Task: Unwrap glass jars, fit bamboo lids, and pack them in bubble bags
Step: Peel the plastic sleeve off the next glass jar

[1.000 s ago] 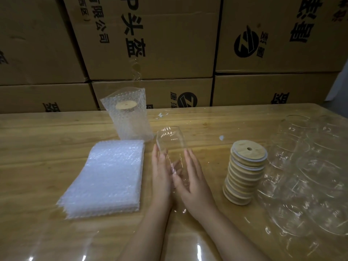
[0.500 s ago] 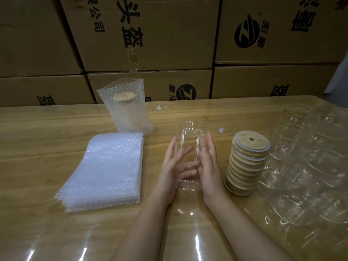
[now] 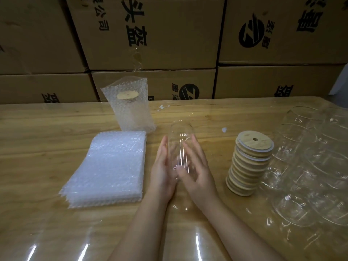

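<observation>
Jar: clear cylindrical glass jar (image 3: 180, 147), inside the grip, over the wooden worktop (image 3: 47, 129).
Grip: left hand (image 3: 163, 171) and right hand (image 3: 198, 171) press its sides, fingers straight, none curled.
Axis: runs away from the person, far end tilted up; which end is the mouth is unclear.
Lids: stack of round bamboo lids (image 3: 250, 162), right of the grip, nearer the right hand.
Bags: pile of flat bubble bags (image 3: 111, 166), left of it.

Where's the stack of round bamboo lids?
Head view, right of centre: the round bamboo lid stack stands between the right hand and the plastic-wrapped glass jars.

Clear lidless glass jar (image 3: 180, 140) between bubble bag stack (image 3: 109, 166) and bamboo lid stack (image 3: 250, 161).
</observation>
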`<state>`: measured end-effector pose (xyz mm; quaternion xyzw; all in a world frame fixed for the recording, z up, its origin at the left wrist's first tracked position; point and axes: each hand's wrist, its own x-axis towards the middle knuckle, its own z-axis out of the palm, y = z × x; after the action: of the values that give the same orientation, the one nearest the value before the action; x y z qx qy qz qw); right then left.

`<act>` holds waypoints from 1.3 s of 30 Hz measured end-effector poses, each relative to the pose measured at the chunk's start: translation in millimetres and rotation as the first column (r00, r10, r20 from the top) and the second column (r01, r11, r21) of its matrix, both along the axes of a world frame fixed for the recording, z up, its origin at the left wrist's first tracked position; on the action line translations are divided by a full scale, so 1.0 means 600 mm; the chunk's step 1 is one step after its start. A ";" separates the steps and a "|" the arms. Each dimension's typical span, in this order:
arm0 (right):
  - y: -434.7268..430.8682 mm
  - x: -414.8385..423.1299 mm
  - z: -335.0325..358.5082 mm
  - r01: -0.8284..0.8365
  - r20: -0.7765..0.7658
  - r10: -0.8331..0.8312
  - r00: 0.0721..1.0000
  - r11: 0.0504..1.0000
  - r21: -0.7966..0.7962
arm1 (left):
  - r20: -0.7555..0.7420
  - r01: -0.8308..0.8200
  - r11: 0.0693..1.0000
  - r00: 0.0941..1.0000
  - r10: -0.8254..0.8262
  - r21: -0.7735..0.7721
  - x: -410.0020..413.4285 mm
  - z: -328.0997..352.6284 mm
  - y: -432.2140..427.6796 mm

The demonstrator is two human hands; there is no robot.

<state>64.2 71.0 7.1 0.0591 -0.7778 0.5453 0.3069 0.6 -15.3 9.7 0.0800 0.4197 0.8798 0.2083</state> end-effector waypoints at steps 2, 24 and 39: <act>-0.003 0.001 -0.001 0.052 -0.048 -0.046 0.998 0.990 0.128 | -0.031 -0.015 0.999 0.999 0.013 -0.047 -0.002 -0.002 -0.003; 0.006 -0.003 0.007 -0.136 0.141 0.210 0.967 0.900 -0.414 | -0.209 -0.151 0.980 0.970 0.122 -0.127 0.014 0.014 0.010; -0.016 0.009 0.002 0.139 -0.157 -0.098 0.983 0.950 0.279 | -0.214 -0.190 0.977 0.963 0.166 -0.096 -0.014 0.016 -0.013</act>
<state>69.5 61.2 8.4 0.0948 -0.8275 0.4010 0.3814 -7.8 -23.3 19.1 0.1198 0.4944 0.8564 0.0884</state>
